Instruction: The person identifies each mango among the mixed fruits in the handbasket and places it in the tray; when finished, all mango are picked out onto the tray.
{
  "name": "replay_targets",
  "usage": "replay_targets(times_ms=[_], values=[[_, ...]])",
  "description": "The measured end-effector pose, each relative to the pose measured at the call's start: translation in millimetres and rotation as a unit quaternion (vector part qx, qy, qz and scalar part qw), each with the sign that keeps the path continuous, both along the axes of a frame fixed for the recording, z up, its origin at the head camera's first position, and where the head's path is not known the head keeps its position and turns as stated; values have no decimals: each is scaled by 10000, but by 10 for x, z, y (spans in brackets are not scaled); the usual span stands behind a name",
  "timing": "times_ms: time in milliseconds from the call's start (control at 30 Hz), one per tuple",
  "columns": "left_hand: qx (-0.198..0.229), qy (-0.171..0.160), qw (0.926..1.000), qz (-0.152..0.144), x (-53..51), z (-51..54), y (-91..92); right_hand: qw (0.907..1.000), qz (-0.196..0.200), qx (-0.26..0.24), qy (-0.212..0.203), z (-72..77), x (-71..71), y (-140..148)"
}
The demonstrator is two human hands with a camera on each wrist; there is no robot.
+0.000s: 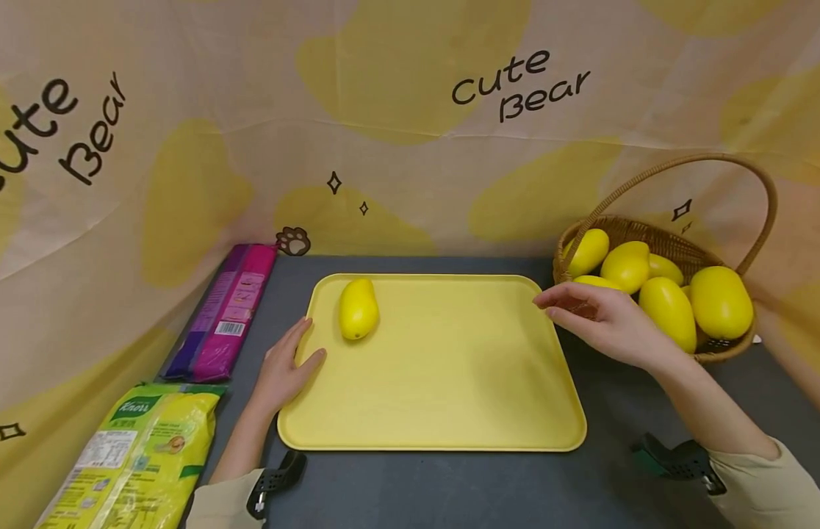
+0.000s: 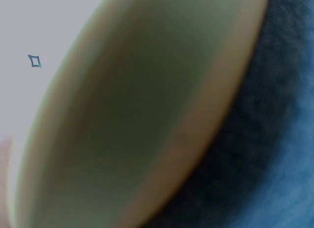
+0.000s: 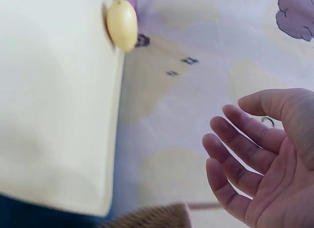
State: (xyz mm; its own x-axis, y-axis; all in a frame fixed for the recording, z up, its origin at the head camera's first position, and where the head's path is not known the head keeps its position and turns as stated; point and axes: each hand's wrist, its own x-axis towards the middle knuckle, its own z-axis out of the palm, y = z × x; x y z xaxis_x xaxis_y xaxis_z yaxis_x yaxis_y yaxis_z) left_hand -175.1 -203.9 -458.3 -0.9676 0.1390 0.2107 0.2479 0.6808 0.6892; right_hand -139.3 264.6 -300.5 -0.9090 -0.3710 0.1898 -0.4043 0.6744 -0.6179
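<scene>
A yellow mango (image 1: 358,308) lies near the back left corner of the yellow tray (image 1: 450,367); the right wrist view shows the mango (image 3: 122,25) too. My left hand (image 1: 287,371) rests on the tray's left edge, thumb over the rim. Above the tray's right edge, my right hand (image 1: 602,319) is held in the air beside the wicker basket (image 1: 724,356), fingers loosely bent with nothing in them. In the right wrist view that hand (image 3: 265,154) has its fingers apart. Several mangoes (image 1: 721,303) fill the basket. The left wrist view is mostly a blurred close surface.
A pink and purple packet (image 1: 231,316) lies left of the tray on the dark table (image 1: 397,488). Nearer the front left is a yellow-green Knorr bag (image 1: 145,448). The basket's tall handle (image 1: 714,158) arches up at the right, before a patterned cloth backdrop (image 1: 410,147).
</scene>
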Motion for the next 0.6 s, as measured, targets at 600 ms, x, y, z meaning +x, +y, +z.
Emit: replay_targets(times_ms=[600], values=[[31, -22, 10000, 2, 5, 6, -2, 9736, -1594, 1613, -273, 396, -198, 1200]])
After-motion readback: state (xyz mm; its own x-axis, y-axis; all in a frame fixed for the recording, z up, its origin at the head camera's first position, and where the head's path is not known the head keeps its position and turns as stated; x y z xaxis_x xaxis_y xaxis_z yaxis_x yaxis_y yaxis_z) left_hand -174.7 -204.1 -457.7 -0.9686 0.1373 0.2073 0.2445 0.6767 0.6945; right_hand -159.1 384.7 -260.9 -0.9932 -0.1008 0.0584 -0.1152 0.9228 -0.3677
